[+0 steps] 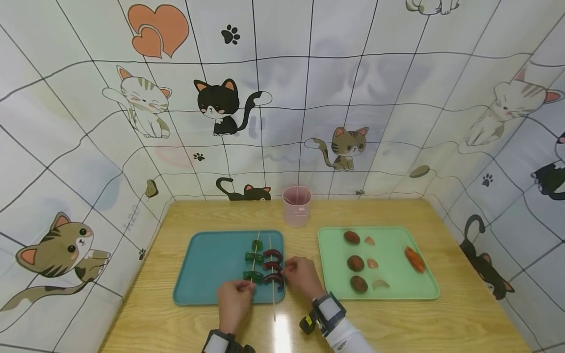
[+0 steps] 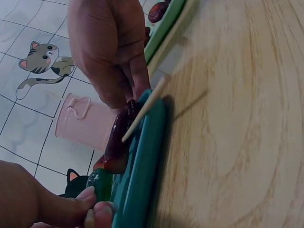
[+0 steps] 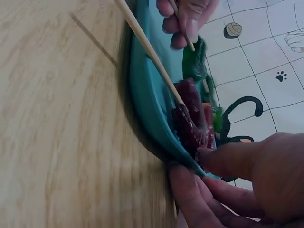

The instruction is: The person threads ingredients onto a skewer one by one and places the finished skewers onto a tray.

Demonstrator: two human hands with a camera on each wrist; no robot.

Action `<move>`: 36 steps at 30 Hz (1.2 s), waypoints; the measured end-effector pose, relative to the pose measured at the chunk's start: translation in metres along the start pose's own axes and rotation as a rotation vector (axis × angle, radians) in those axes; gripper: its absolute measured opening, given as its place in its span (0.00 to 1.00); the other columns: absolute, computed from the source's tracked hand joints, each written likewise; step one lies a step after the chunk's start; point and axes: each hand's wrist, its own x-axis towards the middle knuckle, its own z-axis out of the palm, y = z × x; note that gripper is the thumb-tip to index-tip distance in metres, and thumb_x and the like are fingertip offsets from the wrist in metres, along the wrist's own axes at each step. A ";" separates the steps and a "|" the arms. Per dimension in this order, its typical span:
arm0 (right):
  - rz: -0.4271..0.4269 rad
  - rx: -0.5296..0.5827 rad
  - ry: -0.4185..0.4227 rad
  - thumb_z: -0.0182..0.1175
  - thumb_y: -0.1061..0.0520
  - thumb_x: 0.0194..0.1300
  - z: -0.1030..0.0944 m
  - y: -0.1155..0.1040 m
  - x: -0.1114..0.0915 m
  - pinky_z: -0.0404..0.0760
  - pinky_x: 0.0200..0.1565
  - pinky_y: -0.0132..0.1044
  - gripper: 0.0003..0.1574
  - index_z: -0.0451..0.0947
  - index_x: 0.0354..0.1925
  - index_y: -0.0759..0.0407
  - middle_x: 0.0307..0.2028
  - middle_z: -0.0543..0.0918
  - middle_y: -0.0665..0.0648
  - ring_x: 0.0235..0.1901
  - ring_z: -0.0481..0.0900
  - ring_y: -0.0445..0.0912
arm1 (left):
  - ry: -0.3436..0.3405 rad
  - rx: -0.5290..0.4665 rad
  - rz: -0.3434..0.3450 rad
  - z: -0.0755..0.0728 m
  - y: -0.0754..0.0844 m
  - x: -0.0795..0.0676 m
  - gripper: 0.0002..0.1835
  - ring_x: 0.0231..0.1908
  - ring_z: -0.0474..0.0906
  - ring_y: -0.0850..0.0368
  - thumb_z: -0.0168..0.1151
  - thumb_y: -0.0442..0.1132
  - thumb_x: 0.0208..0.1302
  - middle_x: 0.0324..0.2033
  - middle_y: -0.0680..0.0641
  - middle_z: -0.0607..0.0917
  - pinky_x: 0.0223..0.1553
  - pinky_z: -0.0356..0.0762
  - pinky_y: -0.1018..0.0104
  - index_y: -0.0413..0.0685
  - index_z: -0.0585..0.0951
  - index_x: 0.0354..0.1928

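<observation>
Two skewers lie on a blue tray [image 1: 212,267]. One carries several green pepper pieces [image 1: 254,256], the other curved red chili peppers [image 1: 272,265]. My left hand [image 1: 234,300] pinches the near end of the green pepper skewer between thumb and fingers; the left wrist view has the green piece [image 2: 100,183] right at the fingertips. My right hand [image 1: 303,275] is at the tray's right edge, its thumb and fingers gripping the end of a red chili pepper [image 3: 190,128]. The bare end of the chili skewer [image 3: 147,50] sticks out over the tray's near rim.
A light green tray [image 1: 397,289] to the right holds brown oval pieces [image 1: 355,263], pale wedges [image 1: 372,263] and an orange-red piece [image 1: 415,260]. Behind the trays stands a pink bucket [image 1: 297,215] with thin sticks in it. Cat-patterned walls surround the wooden table [image 1: 145,294].
</observation>
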 end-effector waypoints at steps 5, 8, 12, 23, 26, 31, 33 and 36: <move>0.014 0.023 0.007 0.72 0.58 0.63 0.000 0.001 0.000 0.82 0.34 0.34 0.15 0.85 0.46 0.65 0.33 0.89 0.56 0.31 0.84 0.42 | 0.001 0.028 0.032 0.000 0.002 0.000 0.05 0.23 0.81 0.59 0.73 0.32 0.59 0.24 0.44 0.88 0.26 0.76 0.65 0.35 0.88 0.33; 0.010 0.053 0.000 0.72 0.59 0.63 -0.001 0.001 0.001 0.83 0.32 0.34 0.15 0.85 0.45 0.66 0.34 0.90 0.57 0.30 0.86 0.42 | 0.010 0.066 0.068 -0.001 0.002 0.000 0.05 0.24 0.81 0.58 0.73 0.31 0.58 0.25 0.43 0.88 0.26 0.76 0.65 0.34 0.87 0.32; 0.035 0.117 -0.019 0.72 0.61 0.63 -0.001 0.000 0.000 0.83 0.30 0.33 0.13 0.85 0.44 0.68 0.33 0.89 0.58 0.28 0.86 0.42 | 0.027 0.109 0.106 0.000 0.000 0.001 0.06 0.25 0.82 0.57 0.75 0.31 0.56 0.25 0.43 0.88 0.27 0.77 0.63 0.36 0.86 0.30; 0.106 0.230 -0.035 0.68 0.65 0.65 0.005 0.002 -0.004 0.83 0.28 0.35 0.08 0.83 0.41 0.68 0.29 0.87 0.57 0.23 0.84 0.45 | 0.021 0.148 0.139 -0.002 -0.003 0.000 0.05 0.22 0.79 0.60 0.73 0.28 0.56 0.23 0.46 0.88 0.23 0.73 0.66 0.36 0.84 0.30; 0.107 0.212 -0.031 0.68 0.64 0.65 0.004 0.003 -0.005 0.84 0.28 0.36 0.07 0.83 0.41 0.67 0.28 0.87 0.57 0.23 0.84 0.44 | -0.009 0.133 0.117 -0.004 -0.002 0.000 0.06 0.22 0.77 0.60 0.73 0.30 0.57 0.24 0.46 0.87 0.24 0.72 0.66 0.35 0.84 0.32; 0.082 0.198 -0.035 0.68 0.63 0.66 0.004 0.006 -0.005 0.83 0.28 0.36 0.08 0.83 0.41 0.67 0.28 0.88 0.56 0.23 0.85 0.44 | -0.022 0.149 0.101 -0.006 -0.002 0.001 0.08 0.24 0.77 0.59 0.75 0.34 0.58 0.23 0.47 0.85 0.26 0.73 0.65 0.38 0.84 0.31; 0.070 0.201 -0.039 0.69 0.62 0.66 0.003 0.008 -0.004 0.83 0.28 0.35 0.08 0.84 0.41 0.67 0.28 0.88 0.56 0.23 0.85 0.44 | -0.029 0.153 0.094 -0.006 -0.001 0.002 0.09 0.25 0.77 0.58 0.76 0.36 0.58 0.24 0.48 0.85 0.27 0.73 0.64 0.39 0.84 0.30; 0.060 0.216 -0.047 0.69 0.62 0.66 0.002 0.010 -0.004 0.84 0.28 0.36 0.08 0.84 0.41 0.67 0.28 0.88 0.57 0.23 0.86 0.44 | -0.036 0.153 0.083 -0.007 -0.001 0.002 0.09 0.25 0.76 0.58 0.76 0.37 0.59 0.24 0.48 0.84 0.28 0.72 0.64 0.40 0.84 0.30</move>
